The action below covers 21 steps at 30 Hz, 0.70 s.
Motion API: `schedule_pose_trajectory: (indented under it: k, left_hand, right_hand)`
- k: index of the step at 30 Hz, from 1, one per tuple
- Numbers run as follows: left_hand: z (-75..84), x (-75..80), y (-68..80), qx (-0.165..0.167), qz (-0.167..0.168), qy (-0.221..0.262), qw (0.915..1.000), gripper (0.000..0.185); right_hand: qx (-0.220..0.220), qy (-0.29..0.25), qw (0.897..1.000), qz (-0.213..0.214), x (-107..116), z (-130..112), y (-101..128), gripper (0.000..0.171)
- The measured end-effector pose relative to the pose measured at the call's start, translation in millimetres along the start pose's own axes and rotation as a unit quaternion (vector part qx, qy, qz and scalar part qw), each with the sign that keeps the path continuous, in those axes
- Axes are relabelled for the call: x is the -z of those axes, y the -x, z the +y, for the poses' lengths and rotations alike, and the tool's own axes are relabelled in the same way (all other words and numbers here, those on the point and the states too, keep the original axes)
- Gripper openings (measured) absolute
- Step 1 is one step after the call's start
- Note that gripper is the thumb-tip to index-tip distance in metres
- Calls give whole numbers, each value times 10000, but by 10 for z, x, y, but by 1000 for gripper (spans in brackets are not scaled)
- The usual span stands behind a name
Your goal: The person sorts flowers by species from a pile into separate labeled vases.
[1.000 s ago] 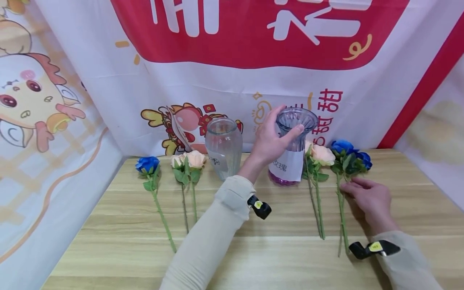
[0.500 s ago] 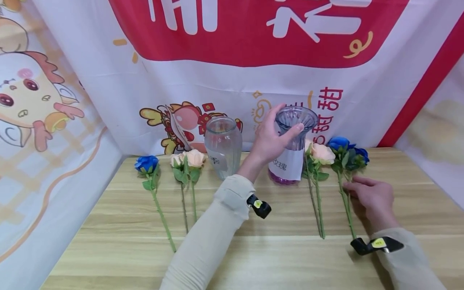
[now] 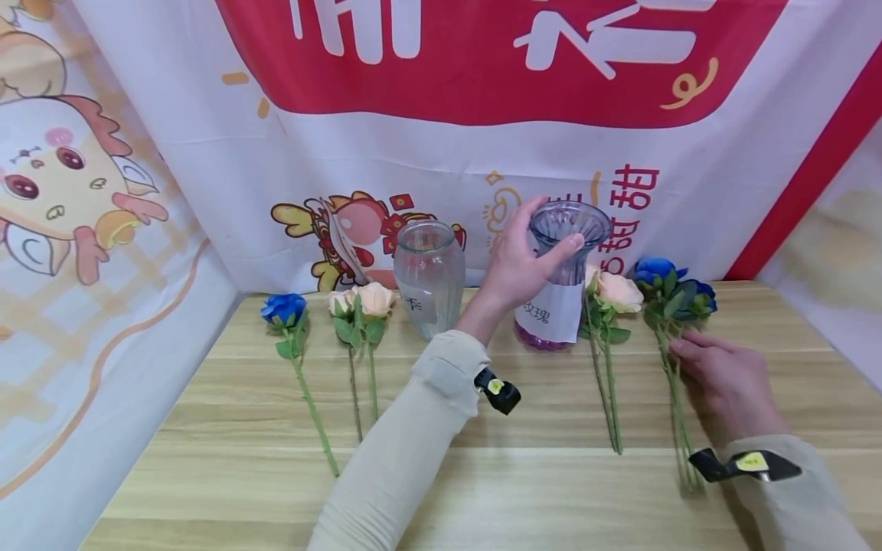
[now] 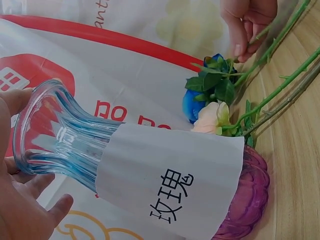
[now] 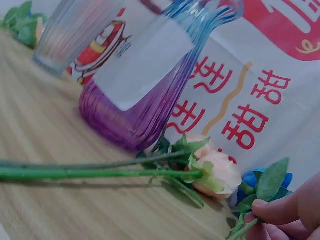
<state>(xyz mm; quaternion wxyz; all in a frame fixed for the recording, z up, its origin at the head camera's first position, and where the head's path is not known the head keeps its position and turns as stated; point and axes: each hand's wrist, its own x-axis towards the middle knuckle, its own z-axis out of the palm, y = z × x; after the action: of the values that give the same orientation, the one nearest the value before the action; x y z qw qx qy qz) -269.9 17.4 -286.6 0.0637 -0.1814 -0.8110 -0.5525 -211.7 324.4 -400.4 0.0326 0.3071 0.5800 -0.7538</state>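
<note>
In the head view my left hand (image 3: 518, 264) grips a fluted glass vase (image 3: 572, 264) near its flared rim. The vase shades from blue to a purple base and bears a white paper label (image 4: 172, 185) with black writing. On the right, my right hand (image 3: 726, 375) pinches a green stem below two blue roses (image 3: 658, 269). The right wrist view has the thumb (image 5: 277, 207) against that stem, just under a leaf. Two pale peach roses (image 3: 619, 292) lie between the vase and the blue ones.
A clear glass vase (image 3: 430, 279), also labelled, stands left of the held one. Further left lie more peach roses (image 3: 375, 300) and a single blue rose (image 3: 284, 310). A printed cloth (image 3: 468, 153) hangs behind the wooden table (image 3: 524, 490).
My right hand has shifted slightly right, and the blue roses' stems have swung right with it. My left hand keeps its grip on the vase, which stays in place.
</note>
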Motion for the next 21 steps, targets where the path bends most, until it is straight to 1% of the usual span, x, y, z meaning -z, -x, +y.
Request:
schedule_pose_trajectory:
  k: [1,4,6,8,11,13,15,16,17,18,19,20,21]
  left_hand:
    - [4,0,1,10,-5,3,10000,78]
    - [13,0,3,31,-12,5,10000,77]
    - [13,1,2,28,-8,8,10000,77]
    - [14,1,1,37,-1,12,10000,77]
    - [13,-1,-2,40,1,6,10000,77]
    - [13,-2,-4,36,-4,-2,10000,77]
    - [15,-2,-6,27,-4,-11,10000,77]
    - [15,-2,-6,23,-2,-16,10000,77]
    - [16,-2,-7,27,-1,-23,10000,77]
    - [17,-1,-7,31,-2,-27,10000,77]
    - [16,-1,-8,32,-2,-27,10000,77]
    - [16,0,-8,34,-3,-29,10000,77]
    - [15,0,-9,34,-7,-31,10000,78]
  right_hand:
    - [-20,-200,9998,-76,9,-10,7,60]
    - [-14,-531,9983,-241,22,-45,33,50]
    - [-50,-796,9960,-398,28,-64,52,39]
    - [-30,-1174,9909,-660,32,-77,64,28]
    - [78,-1599,9804,-1150,35,-89,79,20]
    - [141,-1789,9727,-1469,32,-96,85,42]
    - [153,-1828,9691,-1651,24,-103,90,65]
    - [114,-1858,9675,-1710,22,-108,93,73]
    - [51,-1915,9654,-1769,21,-113,95,77]
    - [10,-1956,9642,-1788,20,-115,98,76]
    - [-73,-2043,9623,-1794,23,-119,101,70]
    - [-155,-2130,9599,-1817,27,-121,106,61]
    - [-263,-2282,9554,-1857,35,-121,110,51]
